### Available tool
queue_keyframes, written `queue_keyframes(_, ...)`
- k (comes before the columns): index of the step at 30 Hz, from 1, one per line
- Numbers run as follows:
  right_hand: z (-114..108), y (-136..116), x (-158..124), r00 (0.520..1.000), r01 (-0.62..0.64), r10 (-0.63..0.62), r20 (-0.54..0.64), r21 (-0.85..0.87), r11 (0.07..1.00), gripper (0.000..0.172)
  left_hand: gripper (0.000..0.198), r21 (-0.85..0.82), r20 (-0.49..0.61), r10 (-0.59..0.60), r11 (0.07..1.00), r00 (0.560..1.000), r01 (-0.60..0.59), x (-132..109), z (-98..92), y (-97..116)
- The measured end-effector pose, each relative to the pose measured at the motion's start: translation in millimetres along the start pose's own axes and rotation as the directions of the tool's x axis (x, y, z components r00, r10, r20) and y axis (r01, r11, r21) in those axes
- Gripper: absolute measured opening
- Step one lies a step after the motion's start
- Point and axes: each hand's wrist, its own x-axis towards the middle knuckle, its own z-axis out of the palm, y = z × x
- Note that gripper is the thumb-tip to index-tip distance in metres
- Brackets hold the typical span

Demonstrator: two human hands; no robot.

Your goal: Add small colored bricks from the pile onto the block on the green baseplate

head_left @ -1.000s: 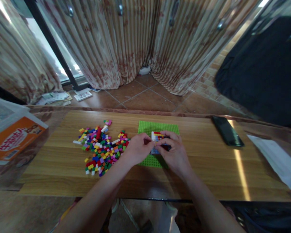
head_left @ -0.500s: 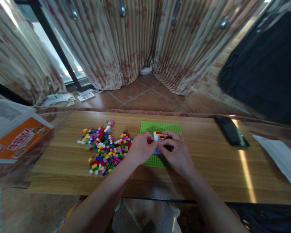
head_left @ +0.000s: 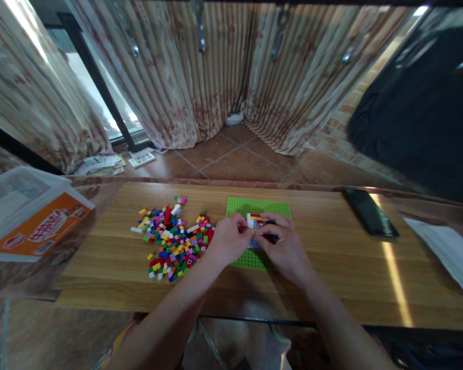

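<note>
A green studded baseplate (head_left: 259, 205) lies on the wooden table, and a low block of toy bricks (head_left: 255, 218) in white, red, yellow, orange and blue sits on it. From the left, my left hand (head_left: 230, 239) reaches to the block's near left side, thumb and finger pinched together; whatever is between them is too small to make out. My right hand (head_left: 283, 243) curls over the block's right part, its fingers closed against the bricks and covering much of them. The fingertips of both hands nearly meet.
A loose pile of colourful toy bricks (head_left: 175, 239) spreads left of the baseplate. A clear plastic box with an orange label (head_left: 46, 223) stands at the far left. On the right lie a black phone (head_left: 370, 211) and white paper (head_left: 443, 252). Curtains (head_left: 216, 77) hang beyond the table.
The whole view has shifted slightly, so things appear a little lower and most sit a little further right. Both hands stay at the brick block with almost the same grip.
</note>
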Motion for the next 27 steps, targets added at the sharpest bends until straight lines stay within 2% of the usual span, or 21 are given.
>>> queue_keyframes(9, 1.2, -8.1, 4.4, 1.000, -0.010, 0.010, 0.018, -0.008, 1.000, 0.017, 0.010, -0.055, 0.012, 0.007, 0.998, 1.000, -0.006, 8.7, 0.9, -11.3)
queue_keyframes(14, 2.1, -7.7, 4.8, 1.000, -0.017, 0.016, 0.014, 0.018, 1.000, 0.019, 0.021, -0.168, 0.054, -0.005, 0.986, 0.999, 0.014, 11.3, -0.4, -15.8)
queue_keyframes(22, 1.8, -10.1, 8.4, 0.999, -0.034, 0.034, 0.004, 0.046, 0.998, 0.016, 0.041, -0.218, 0.149, -0.097, 0.968, 0.984, 0.128, 13.9, -5.2, -15.2)
queue_keyframes(27, -1.1, -10.0, 9.6, 1.000, -0.019, 0.018, 0.011, 0.076, 0.997, 0.018, 0.047, -0.242, 0.152, -0.159, 0.951, 0.975, 0.193, 21.5, -7.1, -14.7)
